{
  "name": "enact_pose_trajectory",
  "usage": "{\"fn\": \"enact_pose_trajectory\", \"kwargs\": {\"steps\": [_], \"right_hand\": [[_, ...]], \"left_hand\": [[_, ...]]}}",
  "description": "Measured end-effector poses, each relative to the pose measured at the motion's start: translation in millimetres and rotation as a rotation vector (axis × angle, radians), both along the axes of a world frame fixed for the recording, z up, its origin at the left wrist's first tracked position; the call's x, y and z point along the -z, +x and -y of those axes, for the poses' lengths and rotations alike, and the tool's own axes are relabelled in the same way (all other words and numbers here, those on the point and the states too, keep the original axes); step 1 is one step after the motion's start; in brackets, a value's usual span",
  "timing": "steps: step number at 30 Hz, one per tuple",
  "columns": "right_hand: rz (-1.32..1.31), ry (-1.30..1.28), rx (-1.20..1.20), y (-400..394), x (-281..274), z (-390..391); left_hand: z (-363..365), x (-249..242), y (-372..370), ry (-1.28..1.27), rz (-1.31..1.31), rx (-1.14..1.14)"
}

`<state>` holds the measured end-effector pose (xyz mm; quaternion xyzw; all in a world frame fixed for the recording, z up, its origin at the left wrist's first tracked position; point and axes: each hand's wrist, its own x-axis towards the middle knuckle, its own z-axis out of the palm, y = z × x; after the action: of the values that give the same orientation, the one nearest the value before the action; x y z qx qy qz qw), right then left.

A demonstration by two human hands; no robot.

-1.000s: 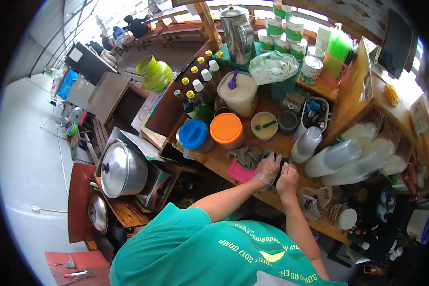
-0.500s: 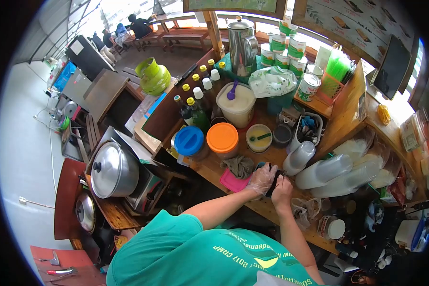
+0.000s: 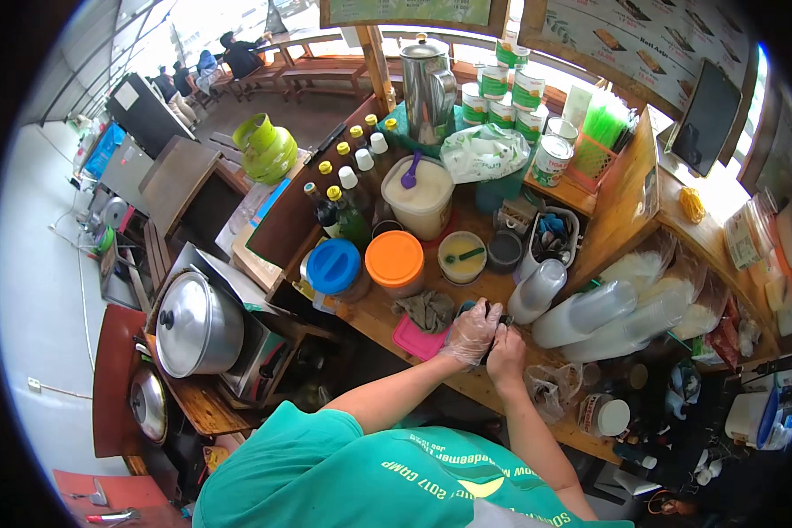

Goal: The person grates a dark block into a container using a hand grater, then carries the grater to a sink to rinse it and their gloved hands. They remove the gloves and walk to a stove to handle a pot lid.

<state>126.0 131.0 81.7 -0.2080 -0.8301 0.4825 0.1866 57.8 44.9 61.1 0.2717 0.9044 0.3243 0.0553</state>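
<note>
My left hand [image 3: 473, 335], in a clear plastic glove, is bent round a small dark object at the counter's front edge. Bare, my right hand [image 3: 506, 352] is closed against the same spot, its fingertips touching the gloved ones. The dark object is mostly covered by my fingers, and I cannot make out what it is. Just left of my hands, a grey cloth [image 3: 426, 311] lies partly over a pink tray [image 3: 416, 339]. Beyond them stand an orange-lidded tub [image 3: 394, 259], a blue-lidded tub [image 3: 333, 266] and an open container [image 3: 462, 257] with a green spoon.
Stacked plastic cups [image 3: 537, 290] lean at the right, near a clear plastic bag [image 3: 554, 392]. Bottles [image 3: 350, 216], a metal pitcher [image 3: 427, 92] and stacked cans [image 3: 528, 88] stand behind. A large pot [image 3: 198, 324] sits at the left. People [image 3: 240, 55] sit far off.
The view has shifted slightly, so the counter items appear further left. My hands have stayed together at the same place, and less of the dark object shows between them.
</note>
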Motion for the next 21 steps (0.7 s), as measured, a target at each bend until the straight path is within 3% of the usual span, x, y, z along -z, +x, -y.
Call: {"fn": "enact_pose_trajectory", "kwargs": {"steps": [4,7,9,10,13,15,17,18,21], "right_hand": [[0.062,-0.004,0.027,4,-5,-5],[0.206,-0.067,-0.011,5,-18,-4],[0.189,-0.096,-0.01,5,-18,-1],[0.067,-0.074,0.021,3,-6,2],[0.012,-0.015,0.038,1,-2,6],[0.164,-0.038,0.011,4,-12,2],[0.279,-0.057,-0.004,5,-15,-3],[0.275,-0.047,-0.003,4,-14,-5],[0.254,-0.068,0.015,6,-14,0]], "left_hand": [[-4,16,2,-0.127,-0.143,0.036],[-7,41,-5,-0.134,0.065,-0.036],[-3,22,-6,-0.012,0.167,-0.119],[1,6,-3,-0.04,-0.085,-0.007],[0,10,0,0.026,-0.083,-0.022],[0,15,2,-0.007,-0.075,-0.029],[2,22,0,-0.106,0.069,-0.024],[-2,26,-2,0.024,0.363,-0.278],[-1,31,-9,0.059,0.314,-0.206]]}}
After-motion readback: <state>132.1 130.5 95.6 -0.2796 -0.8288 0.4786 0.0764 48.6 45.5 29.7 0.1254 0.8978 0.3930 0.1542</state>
